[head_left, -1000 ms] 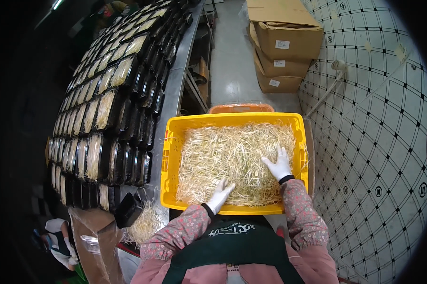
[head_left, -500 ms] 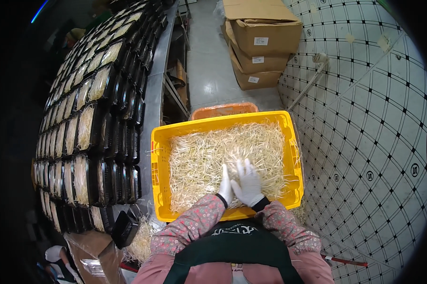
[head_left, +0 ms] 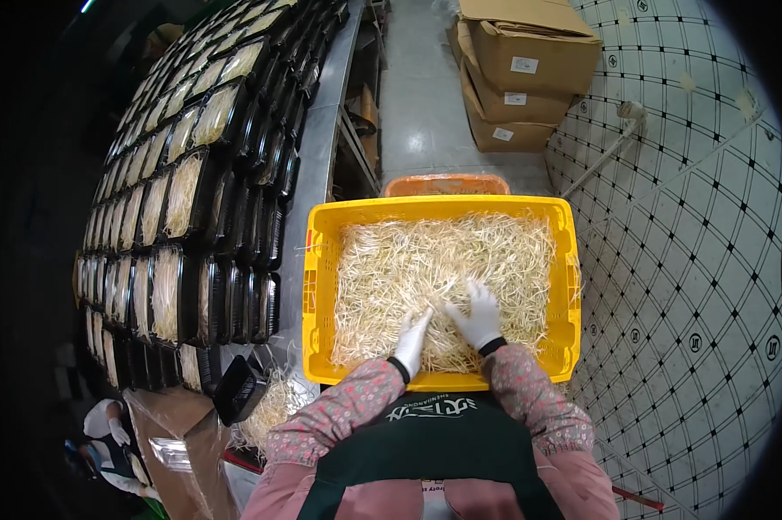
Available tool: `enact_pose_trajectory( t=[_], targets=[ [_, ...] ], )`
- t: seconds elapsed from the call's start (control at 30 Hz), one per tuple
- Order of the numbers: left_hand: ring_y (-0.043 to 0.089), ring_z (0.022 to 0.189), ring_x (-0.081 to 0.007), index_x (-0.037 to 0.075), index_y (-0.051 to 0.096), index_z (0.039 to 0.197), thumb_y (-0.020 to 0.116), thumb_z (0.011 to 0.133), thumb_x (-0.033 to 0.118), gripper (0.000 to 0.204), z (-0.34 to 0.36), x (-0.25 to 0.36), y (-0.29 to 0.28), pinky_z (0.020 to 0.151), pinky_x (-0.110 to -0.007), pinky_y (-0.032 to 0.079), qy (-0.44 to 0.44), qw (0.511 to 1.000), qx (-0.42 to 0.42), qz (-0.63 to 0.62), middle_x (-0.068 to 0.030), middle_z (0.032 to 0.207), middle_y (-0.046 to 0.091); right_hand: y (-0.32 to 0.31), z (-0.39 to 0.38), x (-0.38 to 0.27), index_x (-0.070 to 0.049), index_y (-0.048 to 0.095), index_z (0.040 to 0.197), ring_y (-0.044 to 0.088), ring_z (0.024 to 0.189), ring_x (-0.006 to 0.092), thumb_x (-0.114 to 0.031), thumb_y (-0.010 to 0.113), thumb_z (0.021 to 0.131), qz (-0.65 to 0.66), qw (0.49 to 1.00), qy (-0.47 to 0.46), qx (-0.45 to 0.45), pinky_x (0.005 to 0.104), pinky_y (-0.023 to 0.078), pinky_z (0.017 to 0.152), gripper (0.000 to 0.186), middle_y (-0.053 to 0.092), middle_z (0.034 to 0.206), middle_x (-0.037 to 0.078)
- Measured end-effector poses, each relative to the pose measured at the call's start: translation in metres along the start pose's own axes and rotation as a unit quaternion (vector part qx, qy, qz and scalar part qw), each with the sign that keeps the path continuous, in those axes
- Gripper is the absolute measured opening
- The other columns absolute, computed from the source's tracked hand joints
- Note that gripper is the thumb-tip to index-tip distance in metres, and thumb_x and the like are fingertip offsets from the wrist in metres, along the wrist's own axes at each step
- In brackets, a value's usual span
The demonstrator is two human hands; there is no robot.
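A yellow perforated crate (head_left: pixel 317 286) is filled with a loose bed of thin pale sprouts (head_left: pixel 391 260). Both my hands wear white gloves and rest in the sprouts at the crate's near middle. My left hand (head_left: pixel 412 336) has its fingers stretched forward, their tips among the strands. Just right of it, my right hand (head_left: pixel 476 316) is open, fingers spread and pressed into the sprouts. A small gap separates the two hands.
Stacked black trays of wrapped sprouts (head_left: pixel 179 191) line a steel table (head_left: pixel 317 130) at left. An empty black tray (head_left: pixel 239 390), an open carton (head_left: pixel 174 442) and a gloved co-worker (head_left: pixel 109 442) are lower left. An orange crate (head_left: pixel 447 182), stacked cardboard (head_left: pixel 530 78) and a tiled wall (head_left: pixel 686 260) lie beyond and right.
My right hand moved from the right part of the crate down and inward to meet my left; since then the hands have separated slightly. The view has shifted a little too.
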State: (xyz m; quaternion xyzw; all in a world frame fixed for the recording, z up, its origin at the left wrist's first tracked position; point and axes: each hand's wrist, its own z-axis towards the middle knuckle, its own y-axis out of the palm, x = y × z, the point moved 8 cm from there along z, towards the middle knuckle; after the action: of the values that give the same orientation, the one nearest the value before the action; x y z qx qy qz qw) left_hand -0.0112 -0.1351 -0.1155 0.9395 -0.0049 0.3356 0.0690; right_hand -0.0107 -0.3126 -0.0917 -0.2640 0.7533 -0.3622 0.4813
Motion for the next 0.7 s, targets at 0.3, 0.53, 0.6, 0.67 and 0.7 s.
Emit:
enact_pose_trajectory(
  t=[0.3,0.53,0.6,0.67,0.7],
  targets=[
    [0.057,0.106,-0.0177,-0.001,0.051,0.121,0.07,0.088,0.033,0.051,-0.07,0.066,0.09,0.091,-0.037,0.048,0.076,0.973,-0.212,-0.05,-0.0103,0.113,0.061,-0.073,-0.046,0.001,0.007,0.041,0.136,0.059,0.102,0.0151,-0.011,0.07,0.085,0.553,0.829,0.074,-0.035,0.0259,0.05,0.086,0.061,0.06,0.121,0.011],
    [0.048,0.123,-0.0185,0.005,0.04,0.14,0.075,0.083,0.033,0.072,-0.034,0.058,0.039,0.103,-0.034,0.037,0.016,0.973,-0.196,-0.123,-0.0089,0.134,0.052,-0.041,-0.041,-0.076,-0.004,0.039,0.143,0.035,0.135,0.0302,-0.039,0.072,0.08,0.395,0.908,-0.105,-0.088,0.0401,0.029,0.112,0.08,0.04,0.143,0.023],
    [0.055,0.115,-0.0175,0.004,0.046,0.135,0.073,0.085,0.025,0.061,-0.029,0.07,0.007,0.1,-0.032,0.04,0.011,0.961,-0.235,-0.148,-0.0088,0.124,0.06,-0.027,-0.034,-0.083,-0.004,0.041,0.142,0.036,0.136,0.0309,-0.038,0.071,0.081,0.407,0.9,-0.136,-0.078,0.0395,0.029,0.113,0.076,0.04,0.143,0.023],
    [0.061,0.102,-0.0162,0.002,0.055,0.126,0.071,0.086,0.017,0.045,-0.002,0.07,-0.045,0.094,-0.03,0.044,0.031,0.983,-0.14,-0.111,-0.0072,0.113,0.065,-0.029,-0.023,-0.09,-0.004,0.043,0.141,0.036,0.136,0.0317,-0.037,0.07,0.082,0.415,0.89,-0.176,-0.074,0.039,0.028,0.113,0.073,0.041,0.144,0.023],
    [0.062,0.1,-0.016,0.002,0.056,0.123,0.07,0.086,0.016,0.042,0.012,0.07,-0.072,0.092,-0.031,0.045,0.099,0.987,-0.104,-0.077,-0.0062,0.111,0.066,-0.024,-0.016,-0.088,-0.003,0.045,0.139,0.036,0.136,0.0323,-0.036,0.07,0.082,0.345,0.918,-0.156,-0.115,0.0397,0.028,0.113,0.071,0.041,0.144,0.023]
  ],
)
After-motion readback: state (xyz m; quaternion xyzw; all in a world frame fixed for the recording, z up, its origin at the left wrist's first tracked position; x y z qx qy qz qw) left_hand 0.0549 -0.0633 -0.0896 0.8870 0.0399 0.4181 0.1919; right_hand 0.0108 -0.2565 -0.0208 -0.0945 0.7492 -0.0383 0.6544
